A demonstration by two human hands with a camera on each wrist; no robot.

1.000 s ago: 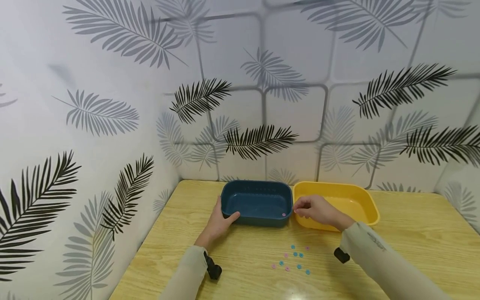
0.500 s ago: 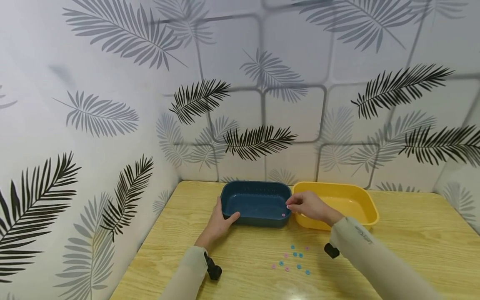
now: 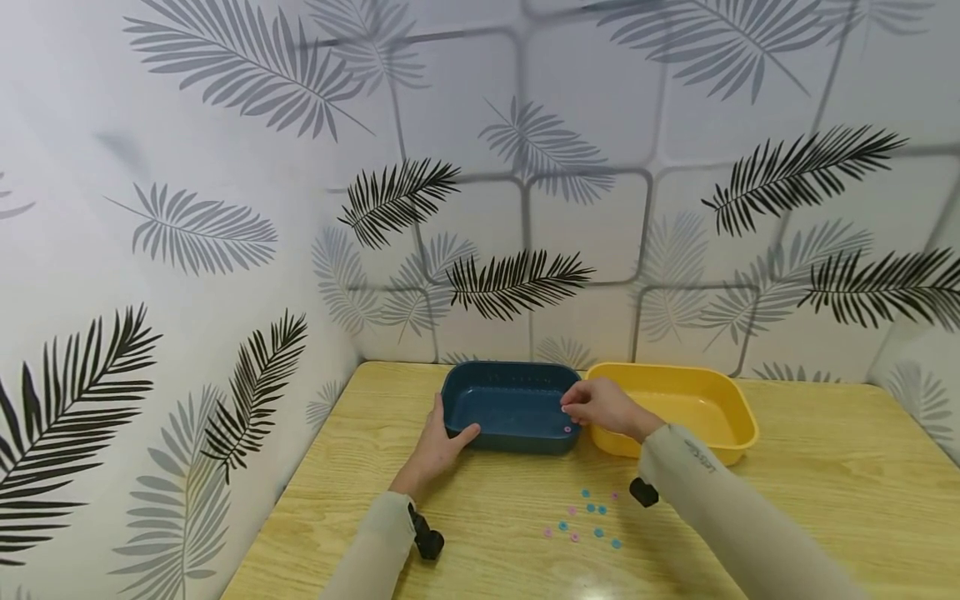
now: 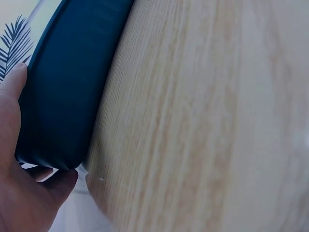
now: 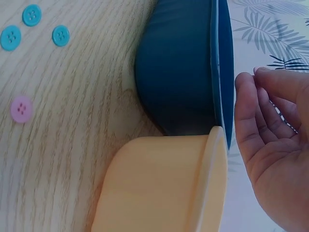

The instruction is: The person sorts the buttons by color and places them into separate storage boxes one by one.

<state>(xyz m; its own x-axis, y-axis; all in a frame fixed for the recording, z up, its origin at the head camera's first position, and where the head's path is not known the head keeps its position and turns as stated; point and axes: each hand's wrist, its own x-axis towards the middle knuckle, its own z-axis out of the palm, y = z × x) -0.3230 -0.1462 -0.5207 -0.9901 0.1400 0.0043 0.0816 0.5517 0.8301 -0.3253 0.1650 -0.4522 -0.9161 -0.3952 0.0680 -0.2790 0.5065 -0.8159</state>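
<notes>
My left hand (image 3: pixel 437 442) grips the left front corner of a dark blue plastic bin (image 3: pixel 512 443), thumb over its front wall and fingers along its side. Above the right end of that bin, my right hand (image 3: pixel 606 406) pinches a small pink button (image 5: pixel 255 71) between thumb and fingertips; only its edge shows. One pink button (image 3: pixel 567 429) lies inside the blue bin near its right front corner. On the table in front lie several loose buttons, among them a blue button (image 5: pixel 32 15) and a pink button (image 5: pixel 21 109).
A yellow bin (image 3: pixel 701 417) stands to the right of the blue one, close against it, partly behind my right hand. Both are on a wood-grain table (image 3: pixel 480 533) near a wall (image 3: pixel 480 325) with a leaf pattern.
My right hand has moved left from over the yellow bin's left edge to over the blue bin's right end, carrying the button. My left hand stays at the blue bin.
</notes>
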